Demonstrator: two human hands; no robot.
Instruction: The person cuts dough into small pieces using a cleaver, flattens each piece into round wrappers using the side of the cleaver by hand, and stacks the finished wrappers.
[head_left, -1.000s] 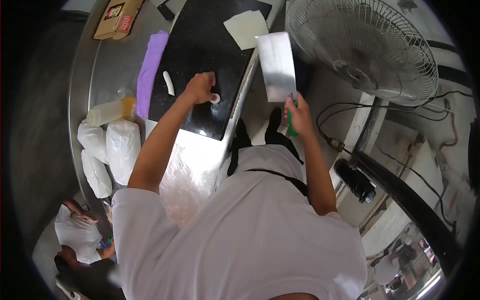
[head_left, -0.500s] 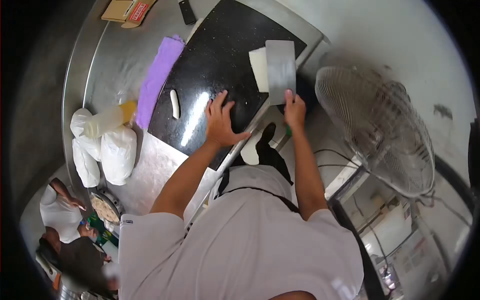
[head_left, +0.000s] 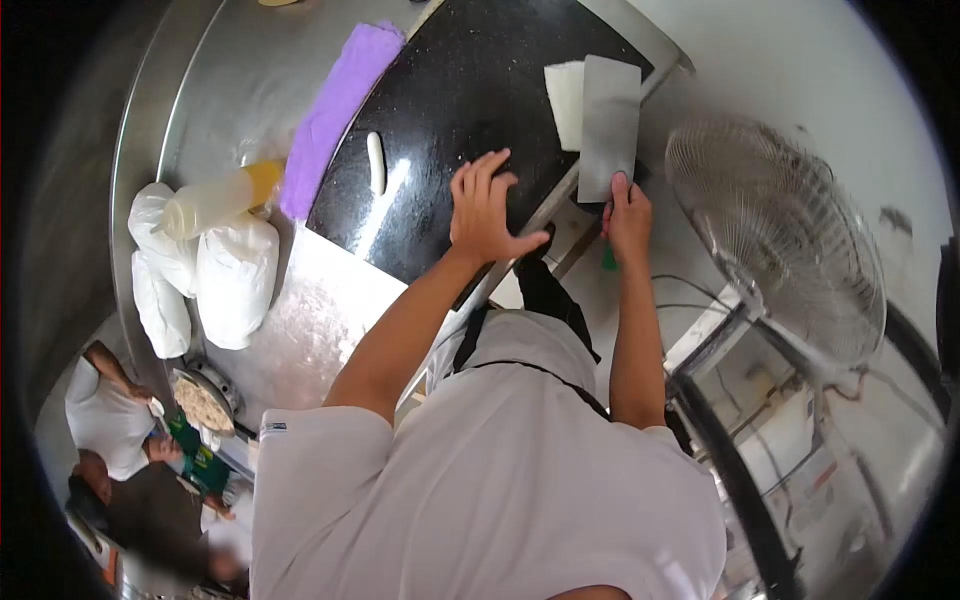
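My right hand point(head_left: 628, 222) is closed on the handle of a cleaver point(head_left: 610, 125) with a wide flat metal blade. The blade points away from me, over the right edge of the black work board point(head_left: 440, 85). Partly covered by it is a flat white piece point(head_left: 566, 105); whether this is cloth or dough I cannot tell. My left hand point(head_left: 485, 210) is open with fingers spread and nothing in it, at the board's near edge. Left of that hand, a short white roll, like dough point(head_left: 376, 163), lies on the board.
A purple towel point(head_left: 340, 115) lies along the board's left edge. Beyond it are a bottle of yellow liquid point(head_left: 215, 200) and several white bags point(head_left: 238, 285). A large fan point(head_left: 775, 240) stands at right. Co-workers point(head_left: 110, 410) are near a pan point(head_left: 203, 403) at lower left.
The view has shifted, so the board and the things on it appear farther right and higher. My left hand has moved slightly away from the white roll, still open. The cleaver remains in my right hand.
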